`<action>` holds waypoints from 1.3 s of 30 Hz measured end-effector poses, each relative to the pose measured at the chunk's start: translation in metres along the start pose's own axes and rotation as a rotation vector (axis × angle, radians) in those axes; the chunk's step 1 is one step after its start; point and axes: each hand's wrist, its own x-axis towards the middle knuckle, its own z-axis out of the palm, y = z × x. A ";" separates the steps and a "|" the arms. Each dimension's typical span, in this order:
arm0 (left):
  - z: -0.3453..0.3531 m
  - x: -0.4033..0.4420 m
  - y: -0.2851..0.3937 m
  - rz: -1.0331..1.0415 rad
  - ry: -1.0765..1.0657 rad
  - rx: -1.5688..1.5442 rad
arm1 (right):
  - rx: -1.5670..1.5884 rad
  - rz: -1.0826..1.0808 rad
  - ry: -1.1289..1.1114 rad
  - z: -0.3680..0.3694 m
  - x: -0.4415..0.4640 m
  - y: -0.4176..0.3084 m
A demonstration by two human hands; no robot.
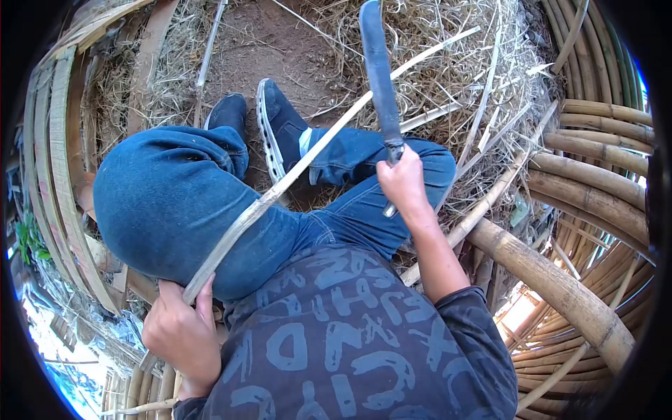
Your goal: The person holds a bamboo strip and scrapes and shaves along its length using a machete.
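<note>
My left hand is closed around the lower end of a long, thin bamboo strip. The strip runs up and to the right across my thigh, pale toward its far end and greyer near my hand. In my right hand is the handle of a machete, its long dark blade pointing away from me. The blade crosses the strip in this view; whether they touch I cannot tell. A bit of the handle's end shows below my right fist.
Thick bamboo poles lie at the right, beside stacked bamboo. Wooden slats stand at the left. Dry shavings and loose strips cover the ground ahead. My bent legs in jeans and dark shoes are in front.
</note>
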 end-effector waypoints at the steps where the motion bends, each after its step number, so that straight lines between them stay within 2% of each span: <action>1: 0.000 0.000 -0.001 0.001 -0.003 0.006 | 0.022 -0.026 -0.008 0.006 -0.006 -0.001; 10: 0.004 -0.006 -0.011 -0.078 -0.011 0.113 | 0.079 -0.061 -0.119 0.011 -0.044 -0.015; 17: 0.003 -0.007 -0.012 -0.062 0.024 0.129 | 0.098 -0.029 -0.163 0.005 -0.061 -0.021; 23: 0.003 -0.007 -0.012 -0.069 -0.003 0.108 | 0.118 -0.074 -0.105 0.005 -0.062 -0.012; 25: 0.000 -0.007 -0.015 -0.067 -0.015 0.086 | 0.188 -0.081 -0.151 -0.009 -0.039 0.017; 27: -0.005 -0.003 -0.013 -0.032 -0.109 0.039 | 0.154 -0.152 -0.039 -0.020 -0.016 0.022; 31: -0.007 -0.001 -0.008 -0.025 -0.088 0.013 | 0.164 0.094 -0.024 -0.039 0.034 0.030; 34: -0.004 -0.001 -0.008 -0.046 -0.081 -0.031 | -0.025 0.012 0.072 -0.029 0.049 0.041; 37: -0.003 -0.002 -0.009 -0.054 -0.084 -0.010 | -0.099 -0.091 -0.001 -0.006 0.020 0.022; 39: -0.004 -0.001 -0.009 -0.053 -0.069 0.076 | -0.012 -0.139 -0.131 0.006 -0.011 0.002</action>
